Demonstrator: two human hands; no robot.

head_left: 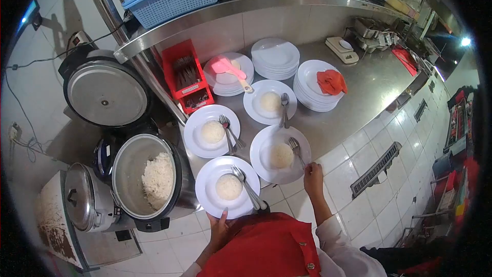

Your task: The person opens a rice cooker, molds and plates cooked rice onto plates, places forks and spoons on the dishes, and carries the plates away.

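My left hand grips the near rim of a white plate that bears a rice mound, a spoon and a fork. At the right edge of another plate, my right hand has its fingers pressed together at the handle end of a fork; a rice mound lies on that plate. Behind these stand two more plates, one at the left and one farther back, each with rice and cutlery.
An open rice cooker with rice stands at left, beside a lidded pot. Plate stacks, a red cutlery box, a pink scoop, a red cloth and a scale occupy the steel counter.
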